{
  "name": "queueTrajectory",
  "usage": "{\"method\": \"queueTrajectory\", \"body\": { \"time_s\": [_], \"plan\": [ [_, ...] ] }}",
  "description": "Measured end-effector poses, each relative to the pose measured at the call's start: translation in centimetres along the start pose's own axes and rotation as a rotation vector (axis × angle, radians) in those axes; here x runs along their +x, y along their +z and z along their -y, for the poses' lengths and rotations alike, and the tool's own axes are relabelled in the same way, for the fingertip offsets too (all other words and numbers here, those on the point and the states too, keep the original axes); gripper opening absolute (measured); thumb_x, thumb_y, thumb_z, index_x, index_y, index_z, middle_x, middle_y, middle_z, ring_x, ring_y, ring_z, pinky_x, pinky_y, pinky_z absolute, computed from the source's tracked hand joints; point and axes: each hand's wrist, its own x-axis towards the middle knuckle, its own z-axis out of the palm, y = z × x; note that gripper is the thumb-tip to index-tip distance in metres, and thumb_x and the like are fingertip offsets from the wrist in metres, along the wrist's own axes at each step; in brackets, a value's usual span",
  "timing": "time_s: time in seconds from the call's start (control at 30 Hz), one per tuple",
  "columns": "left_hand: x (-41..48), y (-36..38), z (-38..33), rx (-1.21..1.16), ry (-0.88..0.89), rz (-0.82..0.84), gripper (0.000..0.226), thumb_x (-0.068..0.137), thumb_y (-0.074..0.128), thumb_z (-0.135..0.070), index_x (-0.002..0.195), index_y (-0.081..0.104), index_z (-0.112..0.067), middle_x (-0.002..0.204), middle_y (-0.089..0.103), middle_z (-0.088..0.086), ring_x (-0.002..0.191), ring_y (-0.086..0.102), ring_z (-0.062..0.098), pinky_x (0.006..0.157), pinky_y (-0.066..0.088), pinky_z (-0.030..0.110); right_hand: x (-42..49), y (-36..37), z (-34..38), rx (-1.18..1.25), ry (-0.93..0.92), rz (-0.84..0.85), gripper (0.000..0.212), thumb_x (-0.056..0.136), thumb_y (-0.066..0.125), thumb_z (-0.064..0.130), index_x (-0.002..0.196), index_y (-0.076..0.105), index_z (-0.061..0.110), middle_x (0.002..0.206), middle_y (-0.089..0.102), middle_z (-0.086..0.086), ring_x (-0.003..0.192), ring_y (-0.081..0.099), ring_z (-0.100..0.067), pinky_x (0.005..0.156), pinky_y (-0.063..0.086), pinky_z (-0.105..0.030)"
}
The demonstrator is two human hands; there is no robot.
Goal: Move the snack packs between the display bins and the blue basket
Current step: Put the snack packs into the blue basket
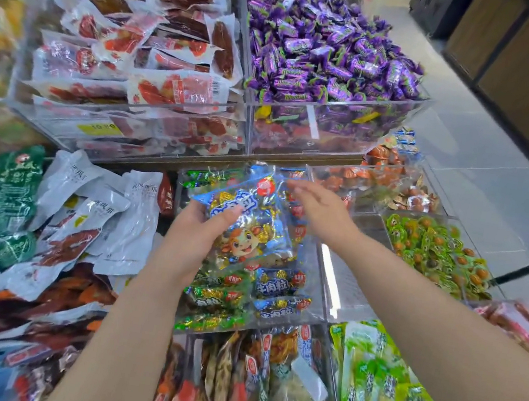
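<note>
Many clear bins (337, 105), pale tiled floor (487, 187)

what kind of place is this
Most likely a shop's loose-snack section: clear display bins heaped with purple-wrapped candies and vacuum-packed meat snacks, a yellow price label on one bin front. The left hand holds a blue snack pack.

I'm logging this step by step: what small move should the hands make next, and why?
Probably the right hand pinches the top corner of the blue snack pack to steady it. The left hand grips its lower side above the clear bin, and the right fingers are at its edge, too blurred to show a grip.
</note>
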Motion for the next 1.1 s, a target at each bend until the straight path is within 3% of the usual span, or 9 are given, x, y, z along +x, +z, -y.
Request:
{"method": "queueTrajectory", "body": {
  "time_s": [0.1,0.27,0.33,0.43,0.53,0.77,0.87,1.0,1.1],
  "plan": [
    [0.2,2.3,-0.1,0.139,0.01,0.057,0.056,0.065,0.075,-0.062,0.105,0.055,-0.028,0.114,0.065,0.001,0.098,0.063,0.017,0.076,0.052,0.038,-1.8,-1.2,1.1,0.355,0.19,0.169,0.009,0.078,0.068,0.043,0.08,0.07,0.034,0.077,0.061,0.005,0.071,0.057,-0.01,0.061,0.047,-0.018],
    [0.7,3.9,0.8,0.605,0.129,0.237,0.049,0.079,0.045,-0.071,0.109,0.047,-0.033,0.106,0.056,-0.012,0.098,0.057,0.008,0.075,0.044,0.026,-3.5,-3.0,0.0,0.252,0.139,0.038,0.022,0.077,0.076,0.014,0.091,0.065,0.027,0.096,0.07,-0.003,0.087,0.064,-0.017,0.075,0.054,-0.027],
    [0.7,3.1,2.2,0.892,0.192,0.374,0.057,0.086,0.05,-0.062,0.133,0.044,-0.029,0.115,0.055,-0.012,0.108,0.055,0.013,0.087,0.046,0.032,-3.8,-4.0,-0.5,0.372,0.165,-0.138,0.022,0.08,0.072,0.007,0.092,0.062,0.021,0.091,0.072,0.001,0.085,0.065,-0.019,0.077,0.055,-0.028],
    [1.2,2.0,3.8,1.453,0.464,0.347,0.035,0.094,0.054,-0.041,0.125,0.057,-0.025,0.11,0.064,-0.002,0.107,0.056,0.022,0.087,0.045,0.035,-4.0,-4.4,-1.3,0.399,0.236,-0.311,0.022,0.08,0.072,0.006,0.098,0.06,0.013,0.1,0.07,-0.012,0.087,0.067,-0.022,0.083,0.056,-0.034],
    [1.5,2.1,3.9,1.469,0.522,0.235,0.025,0.095,0.052,-0.036,0.115,0.065,-0.029,0.103,0.07,-0.005,0.096,0.061,0.021,0.08,0.045,0.031,-4.4,-3.3,-1.7,0.243,0.223,-0.301,0.022,0.079,0.074,0.012,0.096,0.062,0.016,0.101,0.069,-0.012,0.092,0.066,-0.025,0.083,0.053,-0.034],
    [3.0,0.0,3.7,1.568,0.283,0.102,0.029,0.099,0.043,-0.036,0.12,0.064,-0.032,0.112,0.067,0.002,0.104,0.06,0.025,0.069,0.042,0.03,-4.6,-0.1,-2.4,-0.004,0.187,-0.013,0.025,0.079,0.074,0.015,0.098,0.061,0.024,0.091,0.068,0.006,0.087,0.064,-0.016,0.076,0.053,-0.022],
    [3.5,-0.1,3.6,1.561,0.23,0.124,0.03,0.099,0.044,-0.035,0.123,0.059,-0.026,0.116,0.064,0.004,0.107,0.057,0.027,0.075,0.044,0.034,-4.3,1.7,-2.8,-0.113,0.191,0.024,0.043,0.082,0.071,0.016,0.121,0.054,0.017,0.106,0.062,-0.001,0.099,0.058,-0.018,0.09,0.048,-0.033],
    [3.2,0.4,3.5,1.514,0.186,0.136,0.033,0.097,0.047,-0.033,0.129,0.05,-0.025,0.118,0.061,0.004,0.109,0.054,0.028,0.08,0.041,0.039,-4.7,3.6,-2.6,-0.089,0.122,-0.103,0.085,0.082,0.068,0.005,0.148,0.016,0.019,0.145,0.035,-0.002,0.128,0.039,-0.016,0.099,0.034,-0.027],
    [2.7,0.4,3.5,1.468,0.263,0.079,0.03,0.095,0.051,-0.031,0.124,0.054,-0.025,0.117,0.058,0.004,0.113,0.048,0.028,0.082,0.04,0.04,-5.5,4.1,-3.2,-0.478,-0.121,-0.146,0.097,0.072,0.066,-0.005,0.15,0.012,0.018,0.153,0.01,-0.021,0.142,0.007,-0.03,0.115,0.016,-0.045]
  ]
}}
